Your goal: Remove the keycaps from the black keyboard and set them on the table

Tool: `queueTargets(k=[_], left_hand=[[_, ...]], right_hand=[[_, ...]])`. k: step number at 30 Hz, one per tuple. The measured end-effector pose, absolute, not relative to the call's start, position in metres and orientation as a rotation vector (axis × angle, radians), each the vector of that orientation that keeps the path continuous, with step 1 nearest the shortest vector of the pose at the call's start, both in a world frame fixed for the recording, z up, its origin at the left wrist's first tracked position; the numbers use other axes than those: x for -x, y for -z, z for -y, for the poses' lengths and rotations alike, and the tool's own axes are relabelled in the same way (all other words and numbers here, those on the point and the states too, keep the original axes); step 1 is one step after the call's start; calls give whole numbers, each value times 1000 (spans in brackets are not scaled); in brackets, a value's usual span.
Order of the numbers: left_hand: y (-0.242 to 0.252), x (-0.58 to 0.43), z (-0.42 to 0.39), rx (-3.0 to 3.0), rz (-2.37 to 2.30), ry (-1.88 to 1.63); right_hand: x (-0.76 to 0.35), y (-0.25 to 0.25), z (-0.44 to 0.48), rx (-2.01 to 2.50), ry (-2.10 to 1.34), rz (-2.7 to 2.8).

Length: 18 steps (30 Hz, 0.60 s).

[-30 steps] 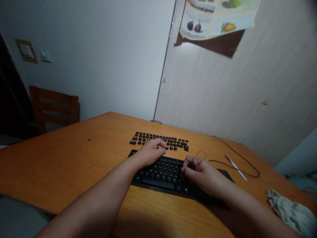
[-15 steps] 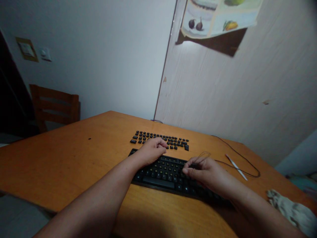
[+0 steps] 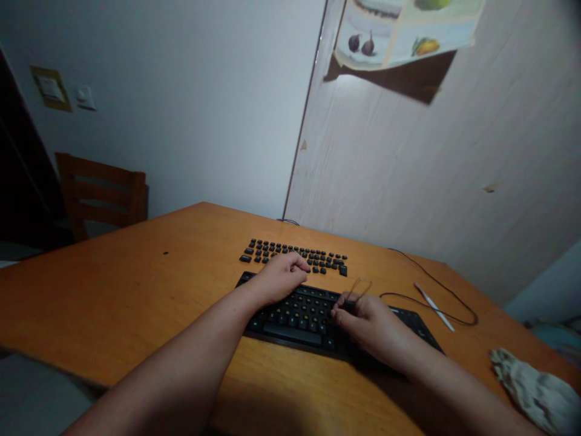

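While working over the black keyboard (image 3: 302, 306), have the right hand (image 3: 363, 321) pinched shut on a thin wire loop (image 3: 352, 290), with part of the wire standing up above the fingers. Have the left hand (image 3: 281, 280) loosely curled at the keyboard's far edge, beside the nearest loose keycaps (image 3: 316, 270); cannot tell whether empty or holding something.

Find the keyboard flat on the desk (image 3: 136, 290), beneath both hands. See many keycaps already off, laid out in neat rows just beyond the keyboard. See bare stems with yellowish centres across much of the main block; judge that area largely stripped. See the spacebar (image 3: 290, 333) left in place along the near edge. Cannot judge the part under the right hand, nor be sure of the dark right end.

For writing, make out pale marks on some larger keycaps and a light mark near the keyboard's far right edge, too small to read. Find no legible brand. See painted fruit on the poster (image 3: 390, 36), without readable words. To the right, note a cable (image 3: 474, 316), a white pen (image 3: 433, 307) and a crumpled cloth (image 3: 540, 387).
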<state>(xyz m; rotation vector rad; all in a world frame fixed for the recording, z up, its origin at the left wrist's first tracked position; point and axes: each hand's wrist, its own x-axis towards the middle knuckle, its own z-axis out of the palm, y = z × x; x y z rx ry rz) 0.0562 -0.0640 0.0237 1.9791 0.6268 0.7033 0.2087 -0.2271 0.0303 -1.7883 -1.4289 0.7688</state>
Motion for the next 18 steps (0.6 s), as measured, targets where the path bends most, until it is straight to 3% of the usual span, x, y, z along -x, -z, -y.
queueTargets(k=[18], left_hand=[[-25,-52,75,-2025,-481,-462]], right_hand=[[-222,-28,221,1620,-933,876]])
